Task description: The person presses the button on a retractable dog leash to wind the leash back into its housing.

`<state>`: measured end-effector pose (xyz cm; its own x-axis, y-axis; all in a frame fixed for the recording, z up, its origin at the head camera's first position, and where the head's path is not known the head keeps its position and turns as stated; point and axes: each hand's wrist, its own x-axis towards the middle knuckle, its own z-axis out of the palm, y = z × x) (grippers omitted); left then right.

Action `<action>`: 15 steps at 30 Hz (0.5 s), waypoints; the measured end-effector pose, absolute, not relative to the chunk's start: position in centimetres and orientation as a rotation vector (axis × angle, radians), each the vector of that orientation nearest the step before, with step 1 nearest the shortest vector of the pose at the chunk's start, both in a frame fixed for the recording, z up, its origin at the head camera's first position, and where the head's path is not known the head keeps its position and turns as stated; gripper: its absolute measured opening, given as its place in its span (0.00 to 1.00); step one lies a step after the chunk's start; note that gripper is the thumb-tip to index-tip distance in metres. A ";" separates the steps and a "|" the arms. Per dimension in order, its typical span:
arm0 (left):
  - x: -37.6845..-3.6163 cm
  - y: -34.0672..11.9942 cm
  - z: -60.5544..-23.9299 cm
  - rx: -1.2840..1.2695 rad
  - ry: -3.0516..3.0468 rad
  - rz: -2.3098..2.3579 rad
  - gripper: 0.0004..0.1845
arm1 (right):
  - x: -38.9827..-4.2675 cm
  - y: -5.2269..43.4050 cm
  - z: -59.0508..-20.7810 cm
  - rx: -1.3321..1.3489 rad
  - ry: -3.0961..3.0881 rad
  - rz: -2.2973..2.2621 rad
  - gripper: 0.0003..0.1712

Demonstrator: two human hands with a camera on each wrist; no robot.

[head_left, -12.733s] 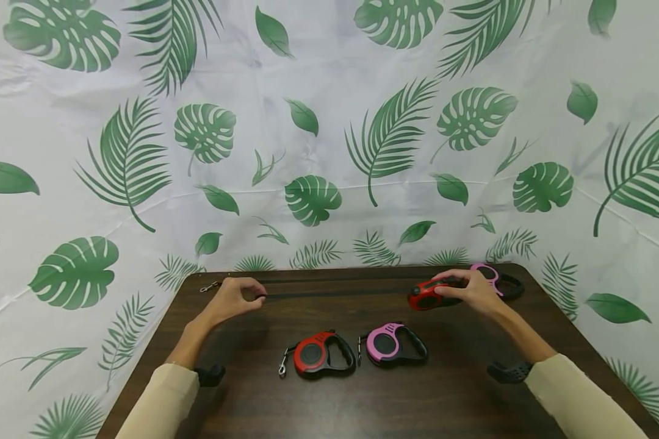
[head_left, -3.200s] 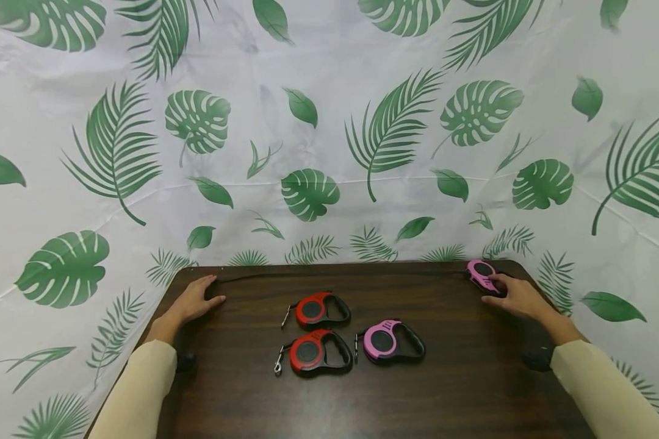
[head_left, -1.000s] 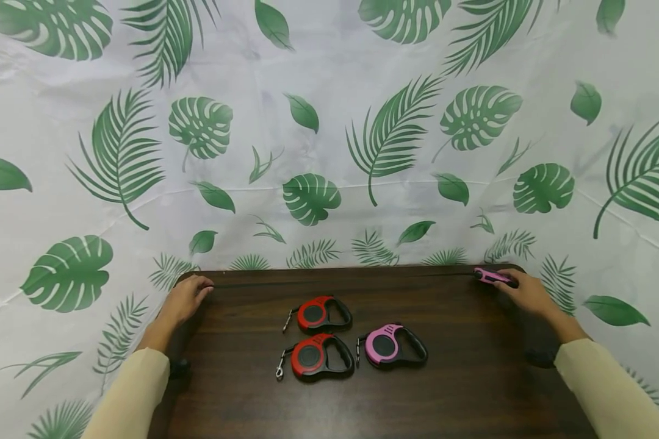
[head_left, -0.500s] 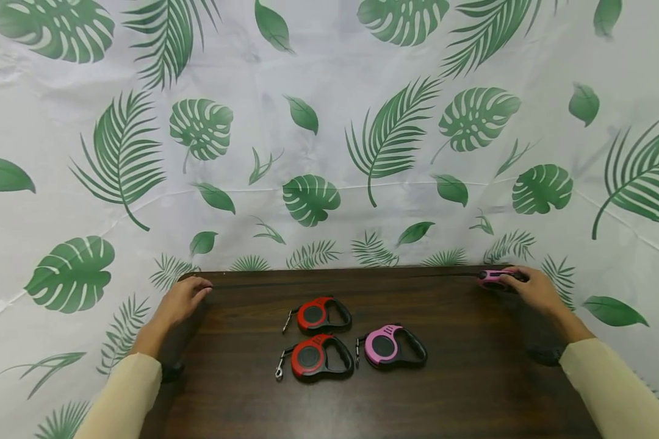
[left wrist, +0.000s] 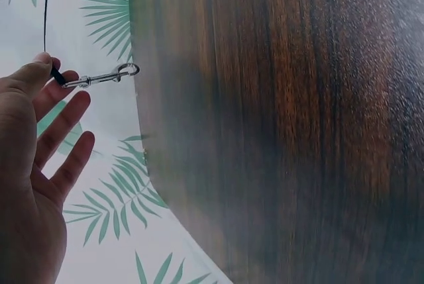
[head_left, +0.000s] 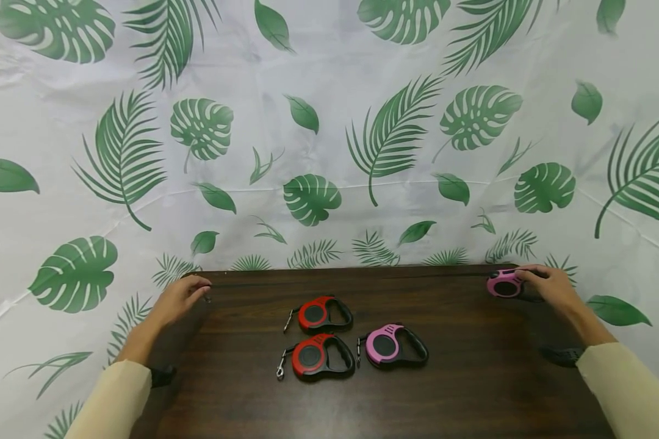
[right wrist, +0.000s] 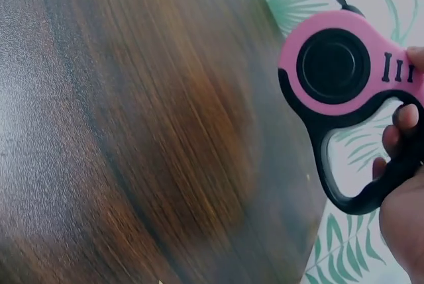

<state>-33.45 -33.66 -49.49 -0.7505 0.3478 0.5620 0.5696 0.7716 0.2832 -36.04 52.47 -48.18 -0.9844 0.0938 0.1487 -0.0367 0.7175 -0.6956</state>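
In the head view my right hand (head_left: 551, 291) grips a pink and black retractable dog leash (head_left: 505, 284) at the table's back right. In the right wrist view its fingers (right wrist: 405, 117) curl round the leash's black handle. A thin black cord (left wrist: 46, 12) runs from that leash across the back of the table. At the back left, my left hand (head_left: 178, 300) pinches the cord's end between thumb and forefinger. A silver snap clip (left wrist: 99, 79) sticks out from there, while the other fingers stay loosely spread.
Two red and black retractable leashes (head_left: 313, 313) (head_left: 309, 356) lie one behind the other mid-table, clips to the left. Another pink leash (head_left: 385, 345) lies to their right. A leaf-print cloth (head_left: 318, 122) hangs behind the dark wooden table (head_left: 362, 405).
The red leash once stretched between my hands now lies by the other red one. My right hand has lifted and turned the pink leash, moving right; my left hand now pinches its cord end.
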 end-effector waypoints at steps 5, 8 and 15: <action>-33.0 -34.2 -49.5 -0.719 -2.437 -0.618 0.07 | -35.2 53.1 -47.4 -0.033 -2.781 1.192 0.38; -32.7 -34.5 -49.4 -0.727 -2.434 -0.633 0.07 | -34.8 53.3 -46.9 0.001 -2.796 1.218 0.37; -31.7 -35.0 -48.9 -0.710 -2.429 -0.646 0.05 | -34.4 53.9 -46.6 0.051 -2.853 1.233 0.29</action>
